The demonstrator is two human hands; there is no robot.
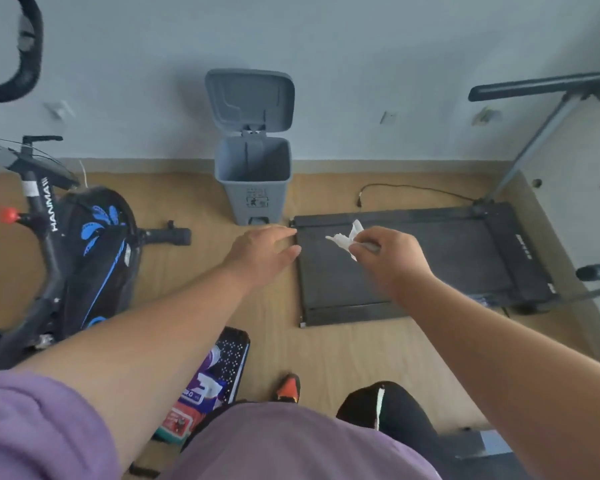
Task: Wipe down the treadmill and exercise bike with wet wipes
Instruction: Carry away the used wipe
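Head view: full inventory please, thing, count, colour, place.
bin: 1, grey, lid up, by the wall, centre
treadmill: 1, black, on the floor, right
bike: 1, black and blue, left
cable: 1, black, on the floor behind the treadmill
wipes pack: 1, purple and red, on the floor near the feet
wipe: 1, white, pinched in the right hand above the treadmill
shoe: 1, orange and black, bottom centre
left hand: 1, fingers straight, empty, at the treadmill's rear corner
right hand: 1, holds the wipe
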